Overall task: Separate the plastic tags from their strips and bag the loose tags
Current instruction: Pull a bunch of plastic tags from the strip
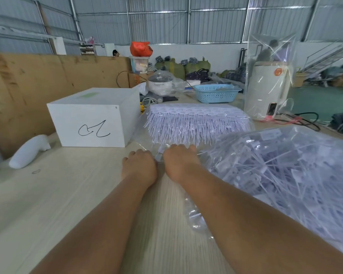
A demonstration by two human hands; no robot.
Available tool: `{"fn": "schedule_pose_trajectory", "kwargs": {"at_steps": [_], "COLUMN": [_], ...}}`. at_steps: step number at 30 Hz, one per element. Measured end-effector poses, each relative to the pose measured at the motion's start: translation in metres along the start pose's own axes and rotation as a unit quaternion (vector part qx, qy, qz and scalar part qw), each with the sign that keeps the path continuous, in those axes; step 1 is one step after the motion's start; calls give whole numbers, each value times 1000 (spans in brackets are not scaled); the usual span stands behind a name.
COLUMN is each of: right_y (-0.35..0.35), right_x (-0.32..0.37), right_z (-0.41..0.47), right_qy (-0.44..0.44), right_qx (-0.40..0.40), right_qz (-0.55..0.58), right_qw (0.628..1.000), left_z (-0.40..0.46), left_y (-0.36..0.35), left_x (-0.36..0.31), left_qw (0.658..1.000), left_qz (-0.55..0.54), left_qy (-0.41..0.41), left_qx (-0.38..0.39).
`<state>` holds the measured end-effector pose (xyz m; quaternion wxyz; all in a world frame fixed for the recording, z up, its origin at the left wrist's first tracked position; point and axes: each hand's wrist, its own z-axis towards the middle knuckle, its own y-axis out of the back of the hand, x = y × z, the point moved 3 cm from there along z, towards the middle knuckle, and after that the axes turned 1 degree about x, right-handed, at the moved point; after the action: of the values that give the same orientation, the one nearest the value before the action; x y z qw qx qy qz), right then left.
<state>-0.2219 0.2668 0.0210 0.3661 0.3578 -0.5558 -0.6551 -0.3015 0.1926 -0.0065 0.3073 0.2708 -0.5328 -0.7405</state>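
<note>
Plastic tags (196, 123), still joined in strips, lie stacked in a clear wrapper just beyond the hands; the strip band runs left to right and the thin white tails point near, toward the fingers. The left hand (140, 167) and right hand (179, 163) sit side by side, knuckles up, curled on the wrapper's crinkled near edge. The right hand looks marginally closer to the tails. Right, a glossy bag of loose tags (285, 171) slumps on the pale woodgrain counter (67, 194).

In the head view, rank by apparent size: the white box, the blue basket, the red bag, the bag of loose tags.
1. Bag of loose tags, though nearest the camera.
2. White box.
3. Blue basket.
4. Red bag, farthest away.
</note>
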Motion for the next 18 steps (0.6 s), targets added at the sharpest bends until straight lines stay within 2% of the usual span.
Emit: {"fn": "schedule_pose_trajectory", "kwargs": {"at_steps": [3,5,8,10,13,16,18], "right_y": [5,16,39,57,81,90,90], "right_x": [8,11,16,22,32,27,17], "right_z": [-11,-20,-37,-50,-71,-96,-115], "right_qy": [-3,-1,-1,-14,-17,-39,-70], "right_qx": [-29,-67,-121,-139,-173,-207,-219], "right_qz": [21,52,123,193,258,366,441], "right_qw": [999,996,985,971,950,907,867], "left_z": [-15,-27,-47,-61,-82,-106,-123], "left_y": [9,27,57,74,92,103,109], "left_x": [13,19,22,20,9,-7,-18], "left_qw": [998,985,939,906,853,751,714], "left_qz": [-53,-132,-267,-347,-477,-646,-694], "left_qy": [33,69,108,103,95,87,71], "left_qx": [-19,-89,-188,-219,-188,-106,-63]}}
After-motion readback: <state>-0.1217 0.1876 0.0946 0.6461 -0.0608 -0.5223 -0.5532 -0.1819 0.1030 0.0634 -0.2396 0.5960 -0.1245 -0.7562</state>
